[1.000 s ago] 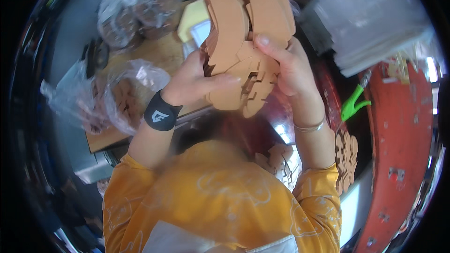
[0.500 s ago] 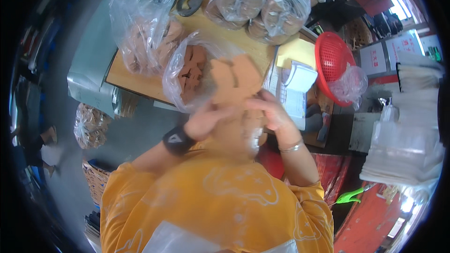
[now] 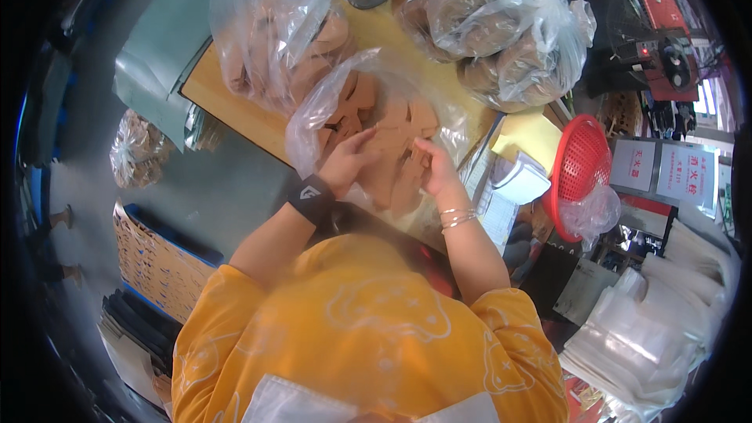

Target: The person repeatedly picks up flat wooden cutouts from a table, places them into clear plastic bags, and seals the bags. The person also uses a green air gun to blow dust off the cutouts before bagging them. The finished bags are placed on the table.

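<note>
Mid-frame, the left hand (image 3: 347,165) and right hand (image 3: 439,170) clamp their fingers on tan pieces (image 3: 391,158) at an open clear bag (image 3: 304,127) on the desk (image 3: 216,84).

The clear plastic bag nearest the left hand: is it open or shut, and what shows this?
Open: the plastic bag spreads loosely around tan pieces, its mouth parted, with no knot visible.

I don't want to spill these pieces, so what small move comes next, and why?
I'd probably ease the tan stack forward into the open clear bag: the left grip and right grip hold it from both sides near the bag's mouth, and similar pieces already lie inside.
</note>
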{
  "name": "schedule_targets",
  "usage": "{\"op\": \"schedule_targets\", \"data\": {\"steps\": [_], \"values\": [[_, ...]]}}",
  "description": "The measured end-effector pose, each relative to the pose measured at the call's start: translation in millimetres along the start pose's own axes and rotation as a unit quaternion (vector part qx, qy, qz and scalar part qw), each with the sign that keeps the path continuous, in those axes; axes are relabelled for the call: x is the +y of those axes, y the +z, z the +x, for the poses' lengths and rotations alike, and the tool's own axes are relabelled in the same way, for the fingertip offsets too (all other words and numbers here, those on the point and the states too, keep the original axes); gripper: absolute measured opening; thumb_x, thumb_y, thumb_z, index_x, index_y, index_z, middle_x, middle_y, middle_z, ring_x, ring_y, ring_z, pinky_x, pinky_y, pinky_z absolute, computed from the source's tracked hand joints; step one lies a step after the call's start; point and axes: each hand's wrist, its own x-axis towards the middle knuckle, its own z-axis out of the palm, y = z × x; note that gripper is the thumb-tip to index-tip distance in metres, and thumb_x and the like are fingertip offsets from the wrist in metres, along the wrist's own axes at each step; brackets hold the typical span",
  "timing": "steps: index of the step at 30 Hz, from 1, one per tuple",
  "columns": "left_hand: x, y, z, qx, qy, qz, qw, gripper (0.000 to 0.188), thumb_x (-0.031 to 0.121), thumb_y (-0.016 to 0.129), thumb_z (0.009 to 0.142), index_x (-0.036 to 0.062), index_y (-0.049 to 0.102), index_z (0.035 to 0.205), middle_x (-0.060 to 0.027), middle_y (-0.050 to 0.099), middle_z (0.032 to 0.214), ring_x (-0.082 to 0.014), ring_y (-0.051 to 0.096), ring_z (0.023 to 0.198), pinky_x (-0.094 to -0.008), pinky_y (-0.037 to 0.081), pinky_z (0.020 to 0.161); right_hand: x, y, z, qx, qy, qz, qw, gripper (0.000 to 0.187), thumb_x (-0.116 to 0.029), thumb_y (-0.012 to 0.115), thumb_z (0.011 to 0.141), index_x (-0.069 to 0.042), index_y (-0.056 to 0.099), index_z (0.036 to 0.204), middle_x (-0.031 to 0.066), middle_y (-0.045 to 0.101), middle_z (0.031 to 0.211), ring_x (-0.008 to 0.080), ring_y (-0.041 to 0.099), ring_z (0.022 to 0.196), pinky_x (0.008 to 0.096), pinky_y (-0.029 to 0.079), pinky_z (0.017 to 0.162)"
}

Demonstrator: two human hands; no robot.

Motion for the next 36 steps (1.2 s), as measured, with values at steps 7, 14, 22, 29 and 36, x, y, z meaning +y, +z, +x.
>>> {"op": "schedule_targets", "data": {"steps": [7, 14, 22, 29, 36], "values": [[-56, -10, -8, 0.125, -0.111, 0.013, 0.986, 0.06, 0.031, 0.059, 0.089, 0.0044, 0.034, 0.136, -0.0056, 0.045, 0.133, -0.015, 0.046, 0.116, -0.0304, 0.039, 0.095, 18, -34, 82, 0.019, 0.035, 0.018, 0.999, 0.036, -0.015, 0.057, 0.085, -0.005, 0.052, 0.118, 0.0086, 0.06, 0.112, 0.0253, 0.058, 0.103, 0.0407, 0.048, 0.088], [-70, 45, -39, -0.205, -0.054, 0.634, 0.744, 0.034, 0.038, 0.063, 0.079, 0.0086, 0.066, 0.094, -0.0132, 0.064, 0.083, -0.0248, 0.061, 0.078, -0.0371, 0.049, 0.071, 37, -54, 114, 0.006, 0.016, 0.051, 0.999, 0.036, -0.018, 0.06, 0.082, -0.004, 0.056, 0.114, 0.0096, 0.062, 0.111, 0.0268, 0.058, 0.103, 0.0443, 0.045, 0.091], [-38, 65, 64, -0.066, 0.077, 0.652, 0.751, 0.027, 0.026, 0.062, 0.071, 0.0077, 0.066, 0.09, -0.0154, 0.065, 0.087, -0.0286, 0.062, 0.084, -0.038, 0.05, 0.075, 25, -70, 85, 0.013, -0.076, -0.299, 0.951, 0.043, -0.023, 0.058, 0.086, 0.005, 0.048, 0.118, 0.0158, 0.061, 0.1, 0.0222, 0.062, 0.082, 0.0339, 0.054, 0.071], [29, 57, 101, 0.043, 0.149, 0.671, 0.725, 0.024, 0.013, 0.06, 0.065, 0.0062, 0.067, 0.087, -0.0179, 0.065, 0.088, -0.0311, 0.062, 0.089, -0.0379, 0.052, 0.077, 34, -71, 112, 0.077, -0.245, -0.304, 0.917, 0.047, -0.015, 0.065, 0.081, 0.004, 0.047, 0.119, 0.0147, 0.055, 0.113, 0.0236, 0.056, 0.095, 0.0336, 0.049, 0.08], [49, 42, 187, -0.04, 0.16, 0.724, 0.669, 0.027, 0.02, 0.061, 0.072, 0.006, 0.064, 0.094, -0.017, 0.065, 0.092, -0.0306, 0.062, 0.093, -0.0418, 0.051, 0.078, 48, -52, 91, 0.126, -0.244, -0.222, 0.935, 0.034, -0.009, 0.073, 0.071, 0.0, 0.057, 0.099, 0.0071, 0.062, 0.087, 0.0163, 0.056, 0.072, 0.0314, 0.048, 0.061]]}}
